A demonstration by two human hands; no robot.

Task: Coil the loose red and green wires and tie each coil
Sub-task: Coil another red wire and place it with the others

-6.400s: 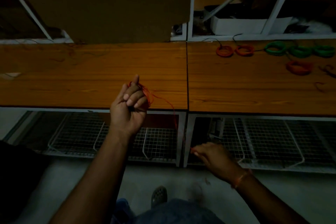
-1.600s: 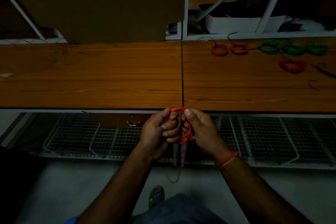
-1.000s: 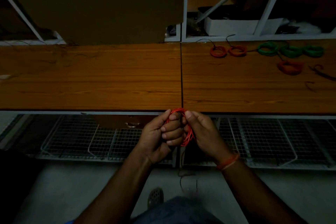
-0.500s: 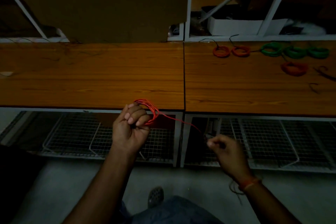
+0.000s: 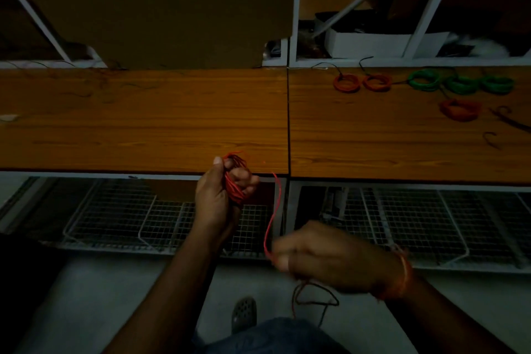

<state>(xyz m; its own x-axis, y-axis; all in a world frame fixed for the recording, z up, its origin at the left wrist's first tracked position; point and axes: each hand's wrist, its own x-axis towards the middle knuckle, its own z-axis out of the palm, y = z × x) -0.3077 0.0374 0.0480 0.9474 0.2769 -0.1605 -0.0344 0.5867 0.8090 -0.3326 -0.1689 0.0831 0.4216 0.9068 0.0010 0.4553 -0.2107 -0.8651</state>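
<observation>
My left hand [image 5: 221, 195] grips a small red wire coil [image 5: 234, 181] just in front of the wooden table's front edge [image 5: 143, 169]. A loose red wire strand [image 5: 273, 210] runs from the coil down to my right hand [image 5: 330, 259], which pinches it lower and to the right, blurred by motion. The strand's tail loops below that hand. Three red coils, such as [image 5: 346, 84], and three green coils, such as [image 5: 423, 80], lie on the table's far right.
White wire-mesh baskets [image 5: 120, 218] sit under the tables. A large brown board [image 5: 161, 8] leans behind the left table, and white shelving [image 5: 413, 8] with boxes stands behind the right one. Thin dark wire scraps [image 5: 505, 121] lie at the far right.
My right hand has dropped lower and swung toward the middle with the strand, which now hangs slack in a curve. My left hand has turned, with the coil now facing right.
</observation>
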